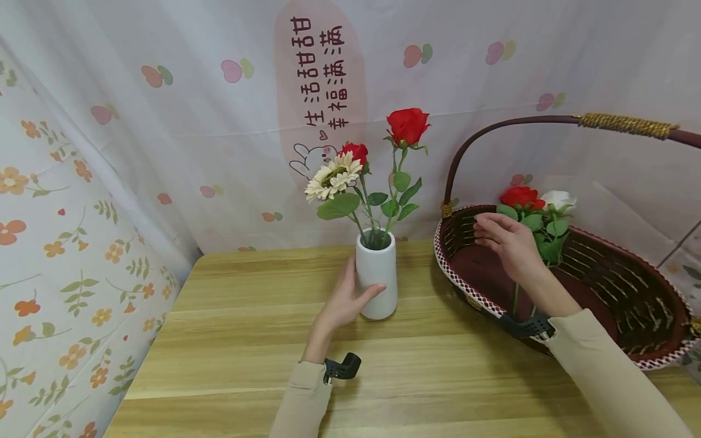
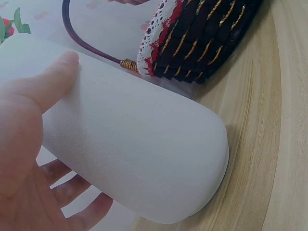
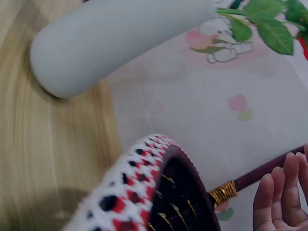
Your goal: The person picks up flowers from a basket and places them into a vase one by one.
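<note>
My left hand (image 1: pixel 346 298) grips a white vase (image 1: pixel 378 286) standing upright on the table. In the left wrist view the thumb (image 2: pixel 62 72) lies along the near side of the vase, with the other fingers around its far side. Two red roses (image 1: pixel 408 126) and a cream daisy-like flower (image 1: pixel 335 176) stand in the vase. Over the basket (image 1: pixel 465 286) hovers my right hand (image 1: pixel 509 246), holding nothing, its fingers together and slightly bent. A red rose (image 1: pixel 520 196) and a white rose (image 1: pixel 558 201) lie in the basket, their stems partly hidden by the right hand and wrist.
The basket's tall handle (image 1: pixel 504 123) arches over it, wrapped in gold cord. A printed curtain (image 1: pixel 230 152) hangs behind the wooden table (image 1: pixel 230 340), and a floral cloth (image 1: pixel 71 274) covers the left side.
</note>
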A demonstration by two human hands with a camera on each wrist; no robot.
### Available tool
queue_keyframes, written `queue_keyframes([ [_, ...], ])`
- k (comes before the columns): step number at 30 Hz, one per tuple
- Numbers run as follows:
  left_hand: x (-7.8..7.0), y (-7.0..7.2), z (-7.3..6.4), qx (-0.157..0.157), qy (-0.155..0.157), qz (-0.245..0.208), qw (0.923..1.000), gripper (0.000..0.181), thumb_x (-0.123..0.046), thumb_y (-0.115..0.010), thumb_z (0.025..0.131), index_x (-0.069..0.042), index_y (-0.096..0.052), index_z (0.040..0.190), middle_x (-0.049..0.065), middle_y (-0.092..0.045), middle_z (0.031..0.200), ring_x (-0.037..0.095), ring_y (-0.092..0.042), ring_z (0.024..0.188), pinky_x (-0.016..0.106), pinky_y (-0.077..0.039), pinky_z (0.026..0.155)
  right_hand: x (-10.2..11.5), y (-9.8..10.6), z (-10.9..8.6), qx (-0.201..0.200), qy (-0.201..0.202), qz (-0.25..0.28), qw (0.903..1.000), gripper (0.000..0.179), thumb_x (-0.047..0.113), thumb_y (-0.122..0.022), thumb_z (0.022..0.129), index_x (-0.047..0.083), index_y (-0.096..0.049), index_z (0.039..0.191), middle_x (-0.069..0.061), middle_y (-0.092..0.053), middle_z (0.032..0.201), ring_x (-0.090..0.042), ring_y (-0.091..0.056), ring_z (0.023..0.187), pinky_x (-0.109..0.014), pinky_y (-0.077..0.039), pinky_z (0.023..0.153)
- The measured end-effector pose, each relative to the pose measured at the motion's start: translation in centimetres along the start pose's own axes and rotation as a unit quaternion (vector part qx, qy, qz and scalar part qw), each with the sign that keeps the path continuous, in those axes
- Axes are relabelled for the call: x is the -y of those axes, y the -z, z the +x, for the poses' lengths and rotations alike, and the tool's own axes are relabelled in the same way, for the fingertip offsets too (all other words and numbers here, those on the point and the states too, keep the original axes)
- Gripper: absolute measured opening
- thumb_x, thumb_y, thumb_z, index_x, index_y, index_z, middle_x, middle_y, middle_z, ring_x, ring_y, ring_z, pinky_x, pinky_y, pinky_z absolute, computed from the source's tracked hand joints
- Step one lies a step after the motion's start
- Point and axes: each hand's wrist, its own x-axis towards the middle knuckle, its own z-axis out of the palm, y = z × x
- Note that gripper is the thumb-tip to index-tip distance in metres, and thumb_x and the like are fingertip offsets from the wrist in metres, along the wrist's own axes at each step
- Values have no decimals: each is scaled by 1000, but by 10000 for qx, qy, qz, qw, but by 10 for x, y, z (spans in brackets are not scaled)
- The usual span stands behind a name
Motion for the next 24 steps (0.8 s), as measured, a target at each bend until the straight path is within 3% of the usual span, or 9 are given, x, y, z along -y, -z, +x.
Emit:
queue_keyframes([
  [8,1,0,0,10,44,39,10000,95,-39,-70,96,-15,-8,163,10,-21,165,26,-27,148,50,-24,118,10,18,0,-89,64,380,9992,14,5,-61,100,6,-72,108,-4,-73,95,-14,-68,87,-24,-56,81],
  [24,1,0,0,-9,-46,32,10000,94,-37,-71,96,-14,-9,162,11,-22,163,27,-27,147,50,-24,118,23,66,-4,-755,46,1089,9912,15,1,-59,100,2,-74,101,-8,-74,88,-18,-70,79,-26,-58,74],
])
